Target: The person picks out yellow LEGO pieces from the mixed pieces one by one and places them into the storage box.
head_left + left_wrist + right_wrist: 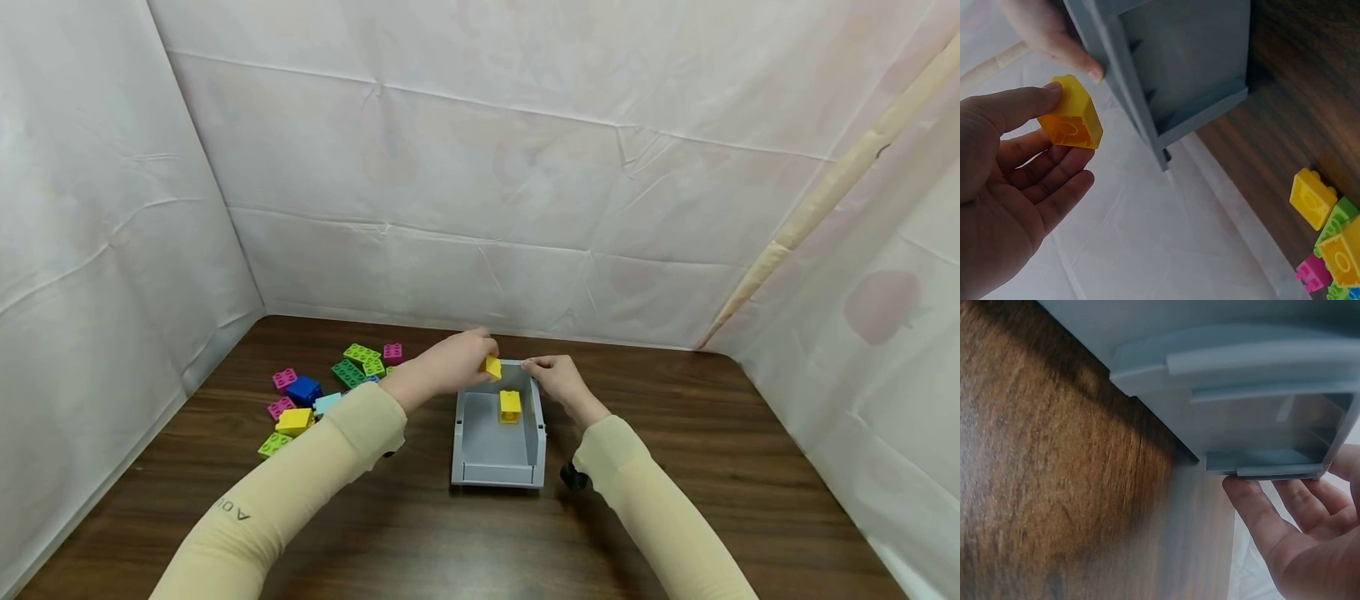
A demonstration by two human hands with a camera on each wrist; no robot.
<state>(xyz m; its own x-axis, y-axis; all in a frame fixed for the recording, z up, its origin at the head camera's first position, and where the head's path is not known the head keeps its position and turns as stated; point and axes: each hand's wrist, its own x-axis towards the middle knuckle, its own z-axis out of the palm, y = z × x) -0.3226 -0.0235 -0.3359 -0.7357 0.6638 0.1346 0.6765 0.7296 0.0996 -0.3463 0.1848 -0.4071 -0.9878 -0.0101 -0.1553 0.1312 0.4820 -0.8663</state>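
Observation:
In the head view my left hand (461,360) is over the far left corner of a grey plastic bin (497,475). Thumb and fingers pinch a yellow toy building brick (1072,115), its hollow underside showing in the left wrist view. Another yellow brick (510,406) lies inside the bin, toward its right wall. At the bin's far right corner, my right hand (561,383) grips the rim. The right wrist view shows those fingers (1250,490) against the edge of the grey wall.
Left of the bin, loose building bricks are spread on the dark wooden table (705,467), among them a blue brick (303,390), a dark green brick (348,373) and a yellow brick (295,421). My left forearm partly covers this group. White sheeting (487,167) rises behind the table.

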